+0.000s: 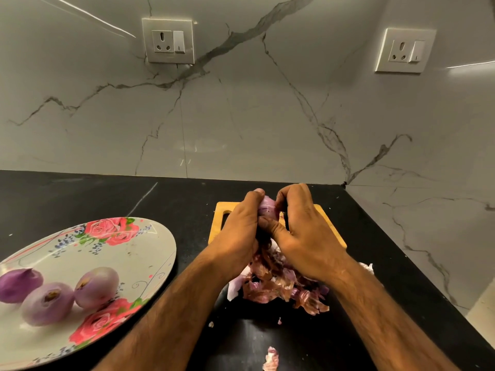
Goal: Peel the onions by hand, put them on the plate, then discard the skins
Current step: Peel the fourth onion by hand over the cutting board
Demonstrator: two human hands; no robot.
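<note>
Both hands hold one purple onion above the wooden cutting board. My left hand grips its left side with fingers curled round it. From the right, my right hand pinches at the onion, thumb lying across the lower part. A heap of loose onion skins lies on the black counter just under my wrists. Three peeled onions sit on the floral plate at the left.
A stray piece of skin lies on the counter near the front edge. The marble wall with two power sockets stands behind, and a side wall closes the counter off at the right.
</note>
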